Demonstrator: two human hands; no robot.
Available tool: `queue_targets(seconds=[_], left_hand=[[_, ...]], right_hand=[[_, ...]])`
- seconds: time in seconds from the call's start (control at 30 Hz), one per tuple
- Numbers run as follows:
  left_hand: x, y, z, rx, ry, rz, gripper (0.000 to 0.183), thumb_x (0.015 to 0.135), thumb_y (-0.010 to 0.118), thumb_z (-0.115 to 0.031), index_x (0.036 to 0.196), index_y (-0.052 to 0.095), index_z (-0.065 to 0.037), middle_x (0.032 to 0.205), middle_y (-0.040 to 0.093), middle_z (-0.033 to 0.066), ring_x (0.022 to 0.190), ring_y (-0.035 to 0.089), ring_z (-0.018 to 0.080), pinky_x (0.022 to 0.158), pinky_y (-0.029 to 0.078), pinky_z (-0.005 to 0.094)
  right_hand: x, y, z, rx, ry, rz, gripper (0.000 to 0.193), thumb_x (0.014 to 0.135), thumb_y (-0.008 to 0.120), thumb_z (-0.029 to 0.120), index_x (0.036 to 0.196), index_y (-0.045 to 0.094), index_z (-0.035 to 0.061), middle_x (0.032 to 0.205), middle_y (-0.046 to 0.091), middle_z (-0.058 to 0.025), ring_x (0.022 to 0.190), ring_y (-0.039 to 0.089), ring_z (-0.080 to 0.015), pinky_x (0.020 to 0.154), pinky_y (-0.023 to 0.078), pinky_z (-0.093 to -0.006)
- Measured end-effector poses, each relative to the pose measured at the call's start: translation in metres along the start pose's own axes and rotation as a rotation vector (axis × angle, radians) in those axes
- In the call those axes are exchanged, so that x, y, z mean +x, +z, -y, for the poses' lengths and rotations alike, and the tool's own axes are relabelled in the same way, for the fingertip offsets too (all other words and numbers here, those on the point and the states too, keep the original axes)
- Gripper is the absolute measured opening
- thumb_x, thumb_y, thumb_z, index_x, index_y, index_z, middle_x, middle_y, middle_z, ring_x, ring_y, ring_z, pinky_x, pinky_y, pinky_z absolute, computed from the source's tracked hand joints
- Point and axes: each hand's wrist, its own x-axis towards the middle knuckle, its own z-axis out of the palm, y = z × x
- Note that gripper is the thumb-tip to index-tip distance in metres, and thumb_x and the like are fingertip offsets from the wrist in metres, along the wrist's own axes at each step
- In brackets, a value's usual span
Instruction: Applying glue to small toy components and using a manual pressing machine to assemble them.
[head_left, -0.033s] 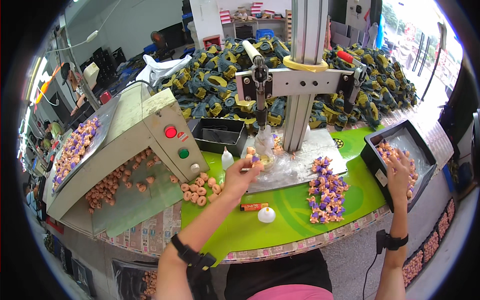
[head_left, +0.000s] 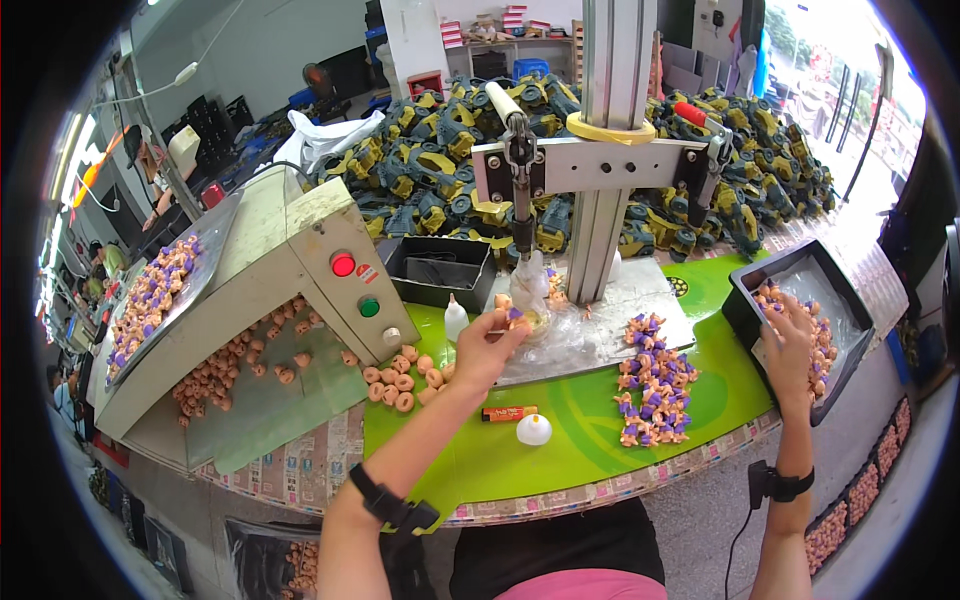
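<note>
My left hand (head_left: pixel 484 350) is closed around a small flesh-coloured doll figure with purple on it (head_left: pixel 515 316). It is beside the plastic-wrapped fixture (head_left: pixel 530 285) of a bench press (head_left: pixel 521 190). My right hand (head_left: pixel 787 348) reaches into a black tray (head_left: pixel 742 318) on the right, its fingers curled at the small doll figures (head_left: pixel 823 350) there. Whether those fingers grip one is hidden. Between my hands a pile of purple and flesh-coloured doll figures (head_left: pixel 655 385) lies on the green mat (head_left: pixel 560 450). Loose round doll heads (head_left: pixel 403 382) lie left of my left hand.
A beige machine (head_left: pixel 300 220) with red and green buttons stands at the left, doll heads under it. A white squeeze bottle (head_left: pixel 455 320), an orange tube (head_left: pixel 509 413) and a white round piece (head_left: pixel 533 430) are on the mat. Behind, green-and-grey toy vehicles (head_left: pixel 430 150) are heaped.
My left hand has shifted slightly to the right with the doll figure. My right hand has moved a little left and down within the tray area.
</note>
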Motion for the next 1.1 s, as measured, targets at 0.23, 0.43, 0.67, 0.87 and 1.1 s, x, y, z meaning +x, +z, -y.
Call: queue_targets(seconds=[0.23,0.43,0.67,0.87,1.1], left_hand=[[0.027,0.014,0.03,0.452,0.465,-0.179,0.022,0.077,0.074,-0.01,0.097,0.066,-0.003,0.099,0.048,0.0052,0.084,0.052,0.0159,0.07,0.046,0.0278],[0.024,0.016,0.037,0.462,0.637,-0.215,0.028,0.074,0.075,-0.008,0.097,0.061,-0.002,0.1,0.047,0.0049,0.076,0.049,0.0148,0.067,0.045,0.0271],[0.019,0.02,0.027,0.471,0.56,-0.183,0.025,0.075,0.073,-0.005,0.097,0.061,0.001,0.102,0.047,0.0087,0.087,0.055,0.0217,0.071,0.05,0.0293],[0.012,0.015,0.025,0.432,0.5,-0.154,0.024,0.078,0.07,-0.006,0.098,0.059,0.0,0.102,0.049,0.0077,0.075,0.053,0.0169,0.069,0.047,0.0281],[-0.044,-0.018,0.012,0.605,0.638,-0.157,0.042,0.077,0.066,-0.003,0.117,0.054,-0.003,0.114,0.049,0.0148,0.108,0.047,0.0334,0.095,0.039,0.0396]], right_hand=[[0.031,0.006,0.149,0.55,-0.419,0.259,0.016,0.08,0.067,0.005,0.096,0.069,0.001,0.113,0.063,-0.0152,0.105,0.058,-0.0327,0.089,0.046,-0.0405],[0.107,0.027,0.242,0.539,-0.673,-0.249,0.033,0.082,0.066,0.009,0.113,0.061,0.0006,0.107,0.064,-0.0157,0.098,0.059,-0.033,0.085,0.046,-0.0423],[0.196,0.044,0.311,0.807,-0.159,0.032,0.077,0.079,0.076,0.027,0.137,0.037,-0.0058,0.1,0.065,-0.0179,0.09,0.063,-0.0263,0.081,0.049,-0.0374],[0.155,-0.022,0.302,1.525,-0.574,0.109,0.043,0.076,0.074,0.012,0.112,0.058,-0.0055,0.087,0.067,-0.0095,0.084,0.063,-0.0134,0.075,0.049,-0.0275],[0.059,-0.028,0.262,0.708,-1.024,-0.058,0.035,0.07,0.075,0.01,0.102,0.065,-0.0025,0.099,0.068,-0.0149,0.102,0.063,-0.0298,0.092,0.044,-0.0404]])
